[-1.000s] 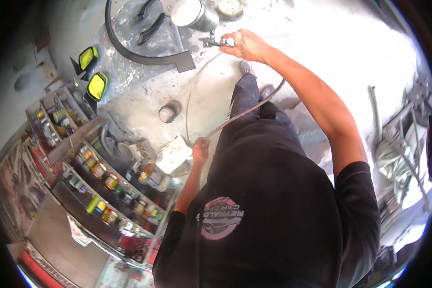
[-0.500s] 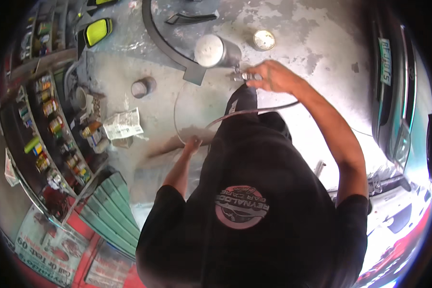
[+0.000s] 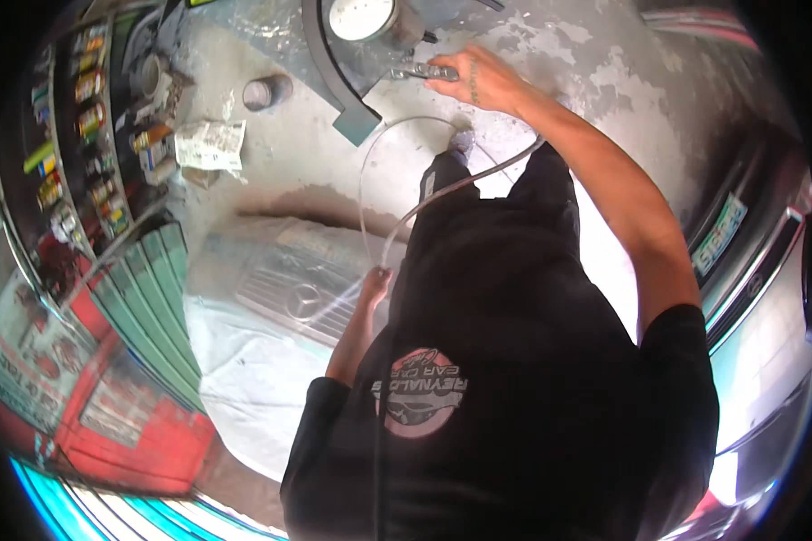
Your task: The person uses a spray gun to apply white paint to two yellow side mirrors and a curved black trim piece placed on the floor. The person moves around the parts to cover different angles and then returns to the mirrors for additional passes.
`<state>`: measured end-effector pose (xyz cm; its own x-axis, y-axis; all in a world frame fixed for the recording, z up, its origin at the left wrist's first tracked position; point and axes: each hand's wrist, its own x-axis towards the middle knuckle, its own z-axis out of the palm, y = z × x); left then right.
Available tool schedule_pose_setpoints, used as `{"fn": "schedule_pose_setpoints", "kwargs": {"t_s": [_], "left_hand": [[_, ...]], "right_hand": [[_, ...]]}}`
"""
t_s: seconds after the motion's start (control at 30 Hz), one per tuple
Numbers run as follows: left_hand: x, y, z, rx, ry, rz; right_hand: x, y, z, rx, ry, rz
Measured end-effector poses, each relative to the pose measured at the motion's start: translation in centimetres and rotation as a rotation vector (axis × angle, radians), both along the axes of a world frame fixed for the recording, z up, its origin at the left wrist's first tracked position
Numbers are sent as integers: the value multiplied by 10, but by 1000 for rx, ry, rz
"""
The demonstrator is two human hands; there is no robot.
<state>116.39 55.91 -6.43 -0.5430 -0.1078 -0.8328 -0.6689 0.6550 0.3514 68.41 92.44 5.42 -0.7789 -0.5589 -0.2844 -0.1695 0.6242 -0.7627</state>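
My right hand (image 3: 481, 77) is closed on a metal spray gun (image 3: 430, 72), held out above my feet. Just beyond it is a metal canister with a pale top (image 3: 362, 18); I cannot tell whether the two are joined. A hose (image 3: 456, 183) runs in loops between my hands, and my left hand (image 3: 379, 279) grips it low beside my leg. A curved black trim piece (image 3: 356, 122) lies on a sheet on the floor near the gun, with a small can (image 3: 258, 94) to its left.
Shelves of tins and bottles (image 3: 91, 117) line the left, beside a newspaper (image 3: 206, 144), green corrugated sheet (image 3: 149, 302) and red panel (image 3: 136, 424). A plastic-covered car front (image 3: 271, 298) sits left of my legs. Another vehicle's dark end (image 3: 748, 279) stands at my right.
My view has swung round, bringing the covered car front and right-hand vehicle further into sight. My right hand with the gun is higher in the picture; both hands keep their hold.
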Motion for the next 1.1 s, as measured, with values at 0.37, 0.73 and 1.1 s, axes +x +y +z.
{"fn": "schedule_pose_setpoints", "kwargs": {"t_s": [0.37,0.73,1.1], "left_hand": [[108,258,-56,-6,-49,595],[104,330,-33,36,-180,664],[-25,295,29,-9,224,625]], "right_hand": [[-42,39,-34,-111,-60,478],[-111,-6,-29,-229,74,71],[-50,21,-52,-156,-80,663]]}}
